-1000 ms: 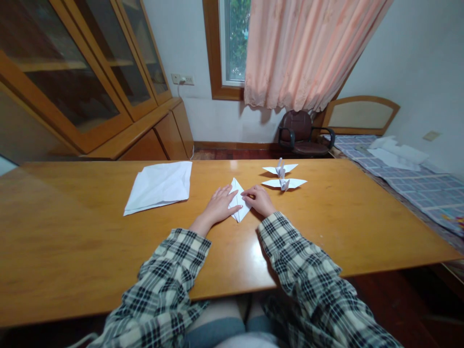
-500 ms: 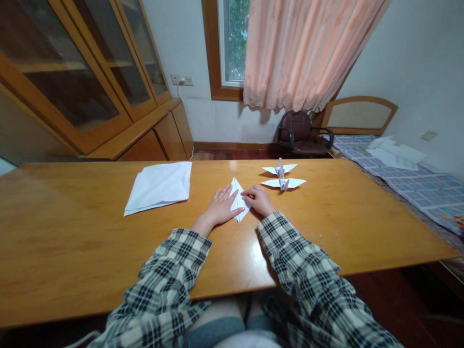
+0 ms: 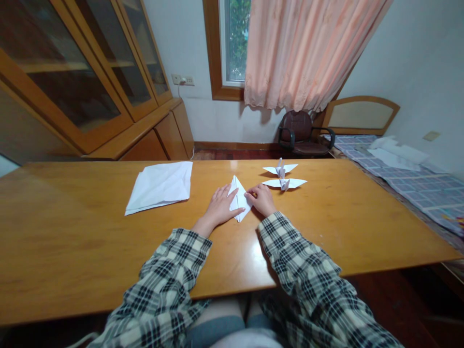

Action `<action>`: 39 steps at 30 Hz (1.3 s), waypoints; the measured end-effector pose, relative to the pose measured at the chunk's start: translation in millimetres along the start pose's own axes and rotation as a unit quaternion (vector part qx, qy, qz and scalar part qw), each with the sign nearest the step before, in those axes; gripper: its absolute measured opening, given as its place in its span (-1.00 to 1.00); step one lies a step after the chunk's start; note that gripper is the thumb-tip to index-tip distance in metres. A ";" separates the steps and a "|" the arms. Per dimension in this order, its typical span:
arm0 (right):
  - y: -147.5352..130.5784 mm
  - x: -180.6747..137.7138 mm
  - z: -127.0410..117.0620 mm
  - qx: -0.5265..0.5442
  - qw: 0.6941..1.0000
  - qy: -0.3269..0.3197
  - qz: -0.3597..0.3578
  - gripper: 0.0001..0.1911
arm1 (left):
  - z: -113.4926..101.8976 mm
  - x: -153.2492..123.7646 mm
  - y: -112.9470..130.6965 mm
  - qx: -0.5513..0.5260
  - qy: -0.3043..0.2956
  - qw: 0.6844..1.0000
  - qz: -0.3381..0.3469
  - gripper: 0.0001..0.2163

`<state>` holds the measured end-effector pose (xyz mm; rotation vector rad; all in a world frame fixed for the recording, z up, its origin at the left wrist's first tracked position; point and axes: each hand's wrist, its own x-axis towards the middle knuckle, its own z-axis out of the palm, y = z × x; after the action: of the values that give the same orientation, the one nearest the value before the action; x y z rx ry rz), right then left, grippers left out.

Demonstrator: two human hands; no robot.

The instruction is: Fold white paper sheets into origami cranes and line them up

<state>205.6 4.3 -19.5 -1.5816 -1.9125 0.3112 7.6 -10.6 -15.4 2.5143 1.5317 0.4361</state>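
A white diamond-shaped folded paper (image 3: pixel 238 193) lies flat on the wooden table (image 3: pixel 326 227). My left hand (image 3: pixel 220 206) rests flat on its left half with fingers stretched out, pressing it down. My right hand (image 3: pixel 261 199) sits at the paper's right edge, fingers curled and pinched against the fold. Just beyond my right hand lie two finished white paper cranes, one nearer (image 3: pixel 284 183) and one farther (image 3: pixel 280 168).
A stack of white paper sheets (image 3: pixel 160 186) lies on the table to the left. Behind the table stand a glass-door wooden cabinet (image 3: pixel 83 82), a dark armchair (image 3: pixel 302 133), a pink curtain (image 3: pixel 304 53) and a bed (image 3: pixel 409 179) on the right.
My right hand has shifted slightly right along the paper's edge. My left hand stays pressed on the paper, almost unmoved.
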 end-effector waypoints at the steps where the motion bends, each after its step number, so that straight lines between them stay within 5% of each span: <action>1: -1.3 -0.2 -0.5 -0.001 1.000 -0.003 0.003 -0.83 | -0.5 0.0 0.4 0.001 0.000 1.000 0.001 -0.25; 13: -8.2 0.8 1.7 0.123 0.992 -0.016 0.009 -0.88 | -4.9 -0.7 3.5 0.020 0.026 0.999 0.014 -0.28; 23: -13.8 0.6 6.0 0.312 0.948 0.019 0.054 -0.82 | -10.6 0.0 7.1 0.023 0.080 0.996 0.032 -0.31; 32: -18.1 4.0 0.6 0.369 0.917 0.129 0.076 -0.77 | -11.8 1.7 19.4 0.030 0.149 0.987 0.045 -0.47; 39: -31.9 0.1 -0.9 0.432 0.894 0.113 0.036 -0.72 | -0.8 1.3 22.8 -0.059 0.128 0.988 0.065 -0.21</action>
<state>180.7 -3.8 -1.3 -1.0125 -1.2428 0.8352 27.1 -20.0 -7.9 2.5532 1.3768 0.8737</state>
